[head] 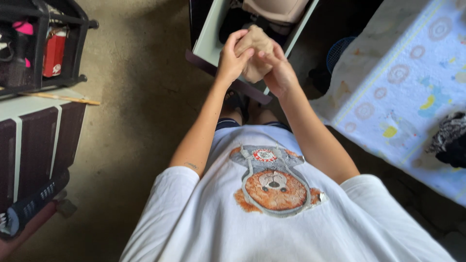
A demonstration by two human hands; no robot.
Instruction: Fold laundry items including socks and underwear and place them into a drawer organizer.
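Looking down: bed (412, 97) with patterned pale sheet at your right, dark cabinet (39, 140) at your left, open white drawer (209, 41) ahead. Your left hand (232, 58) and right hand (276, 73) meet above drawer front, both clasped round beige cloth bundle (255, 46), held between palms.

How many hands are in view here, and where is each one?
2. The left hand and the right hand are raised together in front of the person, both wrapped around a beige bundle of cloth above the open white drawer. No other hands show.
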